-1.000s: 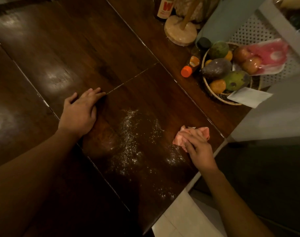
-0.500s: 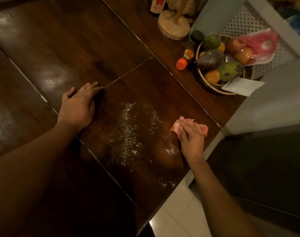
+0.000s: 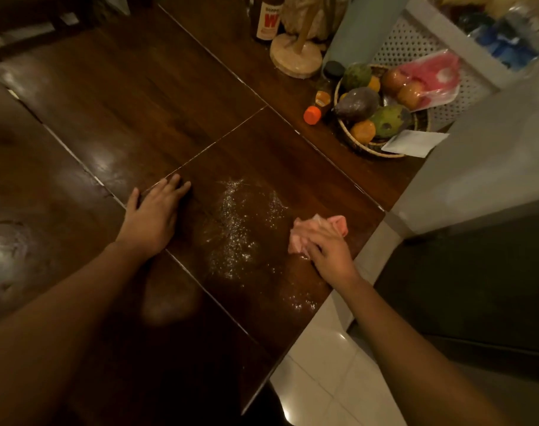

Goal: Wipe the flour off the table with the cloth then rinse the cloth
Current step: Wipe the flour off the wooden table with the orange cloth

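Note:
White flour (image 3: 242, 235) lies scattered over the dark wooden table (image 3: 132, 106), with a smaller patch near the table's front edge. A crumpled pink cloth (image 3: 305, 233) sits on the table at the flour's right side. My right hand (image 3: 329, 250) presses down on the cloth, fingers over it. My left hand (image 3: 154, 216) rests flat on the table to the left of the flour, fingers spread and holding nothing.
A woven fruit basket (image 3: 354, 142) with mangoes and oranges stands at the back right, with a small orange-capped bottle (image 3: 315, 110), a wooden stand base (image 3: 295, 58) and a labelled bottle (image 3: 268, 21) beside it. White floor tiles (image 3: 332, 364) lie past the table's right edge.
My right hand with the cloth has slid slightly toward the near table edge, and the flour streak just left of the cloth is thinner. My left hand stays planted.

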